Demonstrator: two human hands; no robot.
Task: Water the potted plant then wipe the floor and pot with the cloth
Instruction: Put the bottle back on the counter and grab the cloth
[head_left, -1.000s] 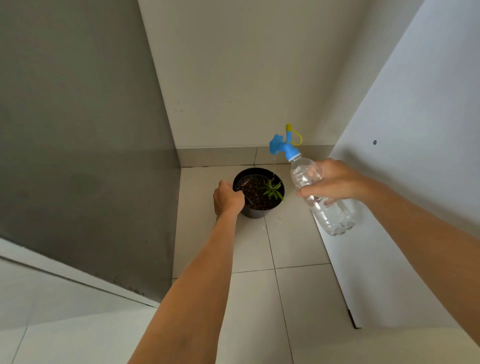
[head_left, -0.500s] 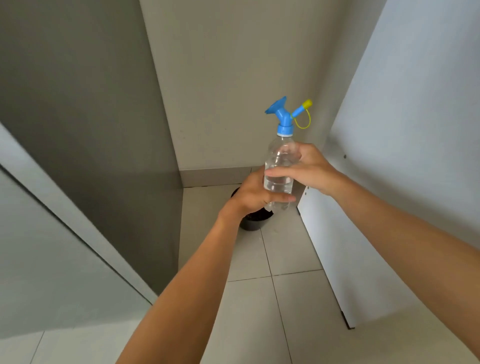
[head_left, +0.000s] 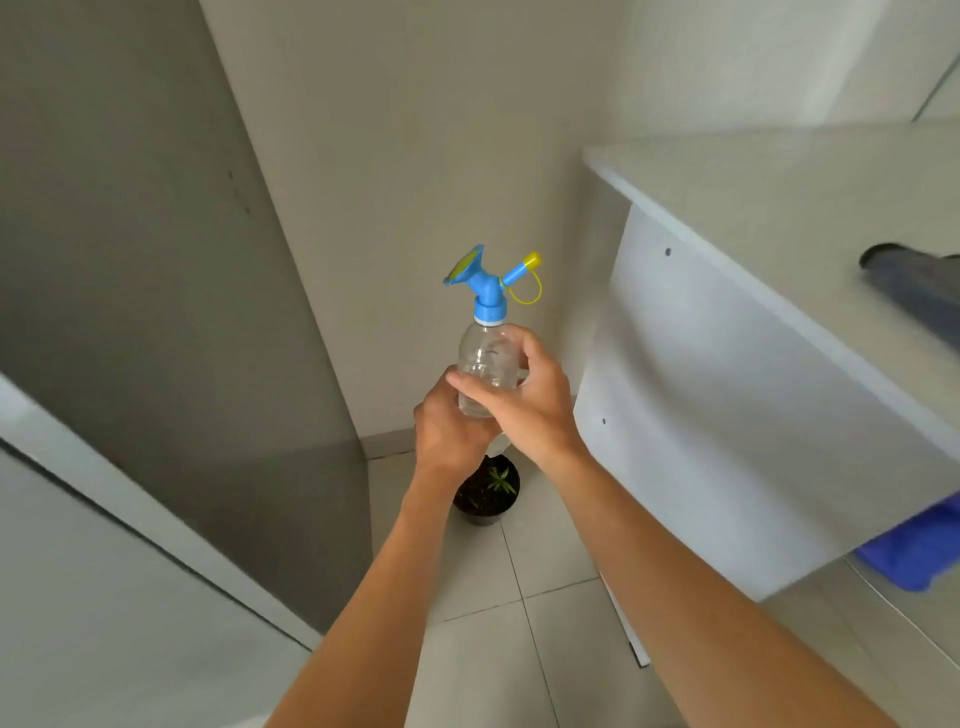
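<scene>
Both hands, left (head_left: 451, 434) and right (head_left: 524, 402), grip the upright clear bottle (head_left: 485, 358) above the soil-filled pot (head_left: 488, 493).

Soft, even daylight, moderately bright, no hard glare anywhere. The white shelf top (head_left: 779, 171) and right wall were the brightest areas, so light seemed to come from the right. The grey panel (head_left: 130, 260) on the left sat dimmer, darkening toward the floor (head_left: 545, 561). Shadows were faint and diffuse, one under the shelf. Motion blur smeared the right edge: the dark object (head_left: 914, 280) and blue cloth (head_left: 919, 551) were streaked. Centre stayed fairly sharp. Wide-angle distortion bent straight lines near the frame edges. Slight compression softness overall.
</scene>
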